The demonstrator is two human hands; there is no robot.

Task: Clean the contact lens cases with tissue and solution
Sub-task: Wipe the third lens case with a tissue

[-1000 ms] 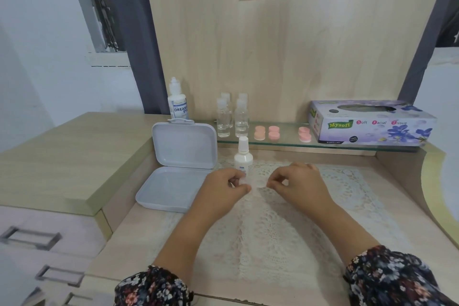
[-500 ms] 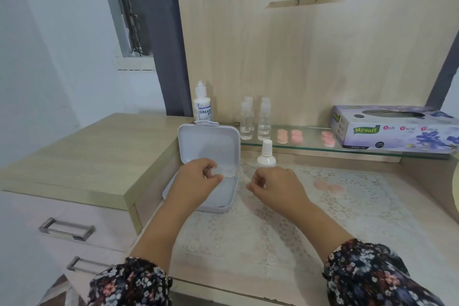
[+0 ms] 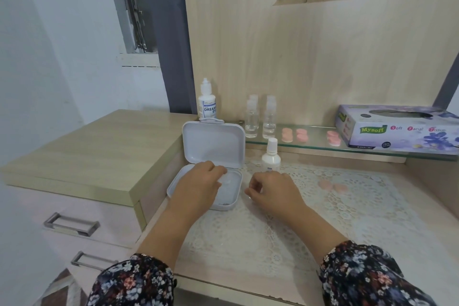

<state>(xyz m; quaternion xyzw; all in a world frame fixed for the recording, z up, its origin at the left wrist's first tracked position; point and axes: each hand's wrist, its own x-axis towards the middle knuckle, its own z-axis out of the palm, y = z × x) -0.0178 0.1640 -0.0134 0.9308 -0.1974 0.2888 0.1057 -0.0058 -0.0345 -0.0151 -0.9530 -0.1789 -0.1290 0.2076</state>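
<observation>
Left hand (image 3: 198, 186) over the tray of the open white box (image 3: 213, 146) at the bench's left edge, fingertips pinching a small clear contact lens case (image 3: 224, 178); its long axis cannot be told. Box lid upright, hinge toward the back wall. Right hand (image 3: 273, 191) on the lace mat (image 3: 323, 206), fingers curled; whether it holds anything cannot be told. White spray bottle (image 3: 271, 156) just behind. Glass shelf (image 3: 318, 148): bottle (image 3: 207, 102) reading "DREAM EYE", tissue box (image 3: 397, 129) reading "Mysoft Soft Facial Tissue".

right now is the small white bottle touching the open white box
Apart. The head view shows a strip of lace mat between the small white bottle and the open white box.
</observation>
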